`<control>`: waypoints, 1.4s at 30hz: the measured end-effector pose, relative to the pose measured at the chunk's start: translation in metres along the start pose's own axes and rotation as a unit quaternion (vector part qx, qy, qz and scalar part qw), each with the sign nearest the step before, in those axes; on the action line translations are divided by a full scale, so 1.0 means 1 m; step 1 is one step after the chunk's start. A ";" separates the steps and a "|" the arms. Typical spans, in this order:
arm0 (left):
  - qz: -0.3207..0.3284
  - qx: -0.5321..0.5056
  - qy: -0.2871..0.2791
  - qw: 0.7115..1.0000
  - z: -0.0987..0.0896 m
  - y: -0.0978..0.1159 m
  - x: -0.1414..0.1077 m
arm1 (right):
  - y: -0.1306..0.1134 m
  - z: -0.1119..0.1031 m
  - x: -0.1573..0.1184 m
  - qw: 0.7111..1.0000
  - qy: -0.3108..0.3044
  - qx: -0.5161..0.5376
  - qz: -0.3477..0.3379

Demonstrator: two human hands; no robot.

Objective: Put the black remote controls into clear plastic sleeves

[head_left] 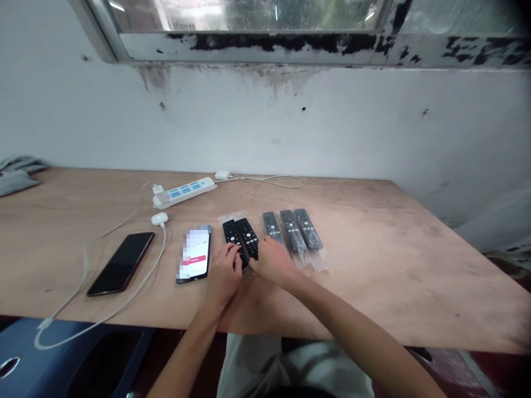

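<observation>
Two black remotes lie side by side on clear plastic at the middle of the table, the left remote (231, 231) and the right remote (248, 232). My left hand (226, 268) rests on the lower end of the left one, its fingers bent over it. My right hand (271, 260) is closed at the lower end of the right one, fingers curled against its edge. Just right of them, three remotes in clear bags lie in a row: one (272, 224) partly behind my right hand, a middle one (292, 232) and a right one (308, 229).
A lit phone (196, 254) lies left of my left hand, and a dark phone (122, 262) farther left. A white power strip (186, 190), a white charger (160, 219) and looping cables are on the wooden table (394, 265). Grey cloth (19, 174) lies far left.
</observation>
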State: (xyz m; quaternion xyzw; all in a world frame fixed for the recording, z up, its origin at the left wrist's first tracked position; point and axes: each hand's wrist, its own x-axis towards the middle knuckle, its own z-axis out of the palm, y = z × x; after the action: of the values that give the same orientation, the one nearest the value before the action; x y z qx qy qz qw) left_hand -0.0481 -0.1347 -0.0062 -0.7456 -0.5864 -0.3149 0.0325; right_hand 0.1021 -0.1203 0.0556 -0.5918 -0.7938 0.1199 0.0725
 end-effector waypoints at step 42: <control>0.069 0.088 -0.161 0.981 -0.026 0.058 0.002 | 0.063 -0.029 -0.035 0.987 0.032 0.158 0.025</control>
State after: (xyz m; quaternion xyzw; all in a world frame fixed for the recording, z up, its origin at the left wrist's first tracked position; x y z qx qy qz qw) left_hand -0.0068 -0.1617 0.0346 -0.8196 -0.5562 -0.1351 0.0250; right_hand 0.1781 -0.1337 0.0673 -0.5964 -0.7470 0.2262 0.1876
